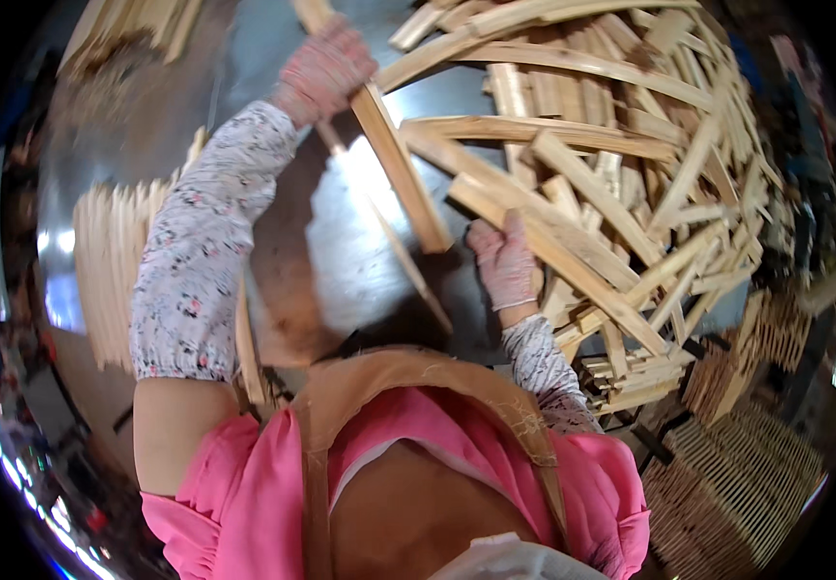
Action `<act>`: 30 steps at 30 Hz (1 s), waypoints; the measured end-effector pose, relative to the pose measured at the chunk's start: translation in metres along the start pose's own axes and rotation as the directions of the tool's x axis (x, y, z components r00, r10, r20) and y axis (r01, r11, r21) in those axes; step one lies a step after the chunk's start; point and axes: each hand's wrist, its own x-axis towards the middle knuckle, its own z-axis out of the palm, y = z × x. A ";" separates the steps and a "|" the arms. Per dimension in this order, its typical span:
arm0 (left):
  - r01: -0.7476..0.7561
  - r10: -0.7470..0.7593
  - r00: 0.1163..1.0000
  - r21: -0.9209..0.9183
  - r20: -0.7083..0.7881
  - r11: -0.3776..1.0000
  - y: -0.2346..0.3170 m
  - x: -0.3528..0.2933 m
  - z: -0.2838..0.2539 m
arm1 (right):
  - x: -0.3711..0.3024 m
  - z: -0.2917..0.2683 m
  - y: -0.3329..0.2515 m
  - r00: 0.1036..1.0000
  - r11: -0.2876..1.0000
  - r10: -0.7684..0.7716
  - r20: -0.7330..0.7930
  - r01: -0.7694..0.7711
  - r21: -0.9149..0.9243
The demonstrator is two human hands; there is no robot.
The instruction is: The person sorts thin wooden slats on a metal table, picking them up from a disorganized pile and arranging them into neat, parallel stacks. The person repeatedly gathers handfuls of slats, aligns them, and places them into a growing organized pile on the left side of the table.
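Observation:
Gloved in a thin pinkish glove, my left hand (326, 72) is closed around a long, pale wooden strip (403, 169) at the upper middle. That strip slants over the shiny metal tabletop (341, 227), its lower end pointing toward me. My right hand (503, 261), also gloved, is at the near edge of the wood pile. Its thumb lies against another wooden strip (573, 266) near that strip's left end, and the fingers are curled at its edge, partly hidden. A thin wooden stick (403, 253) lies on the tabletop between my hands.
A jumbled pile of wooden strips (621, 126) covers the right side of the table. To the left is a neat row of strips (114, 271), with more stacked wood (133, 29) at the far left. Ridged wooden stacks (747, 483) stand at the lower right.

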 end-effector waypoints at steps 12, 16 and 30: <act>0.997 -0.901 -0.036 -0.048 0.433 -0.063 0.037 -0.540 0.032 | -0.092 0.099 0.072 0.742 -0.010 0.370 0.559 0.605 -0.797; 0.998 -0.889 -0.033 -0.034 0.457 -0.054 0.071 -0.625 0.068 | -0.118 0.139 0.168 0.645 -0.313 0.607 0.464 0.731 -0.607; 0.674 -0.551 0.710 -0.197 0.438 0.712 0.196 -0.516 0.070 | -0.199 0.153 0.229 0.781 -0.385 0.530 0.331 0.569 -0.727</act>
